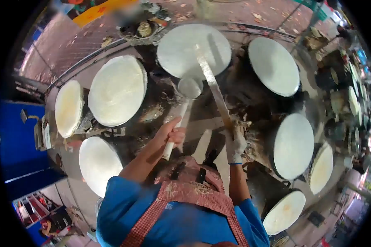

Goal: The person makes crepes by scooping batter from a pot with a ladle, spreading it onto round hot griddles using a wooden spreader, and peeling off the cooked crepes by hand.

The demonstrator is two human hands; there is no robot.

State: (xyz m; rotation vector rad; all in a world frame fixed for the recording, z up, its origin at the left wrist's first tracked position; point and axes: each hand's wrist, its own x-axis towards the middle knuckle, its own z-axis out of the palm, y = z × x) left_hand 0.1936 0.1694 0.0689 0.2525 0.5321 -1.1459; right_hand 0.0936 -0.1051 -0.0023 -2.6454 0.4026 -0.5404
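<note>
My bare left hand [170, 133] is closed around the pale handle of a ladle [190, 87], whose round bowl sits at the near edge of the front griddle [173, 51]. My right hand [237, 144], in a whitish glove, grips the near end of a long flat spatula [212, 82]. The spatula reaches forward, its far end over the white surface of that griddle. Whether the blade touches the surface, I cannot tell. Fingers of the right hand are partly hidden.
Several round griddles with pale layers on top ring me, among them the left griddle [118, 90], the right griddle [293, 146] and the far right griddle [274, 66]. A pan with odds and ends [144, 29] stands beyond. Blue panels [22, 131] are at left.
</note>
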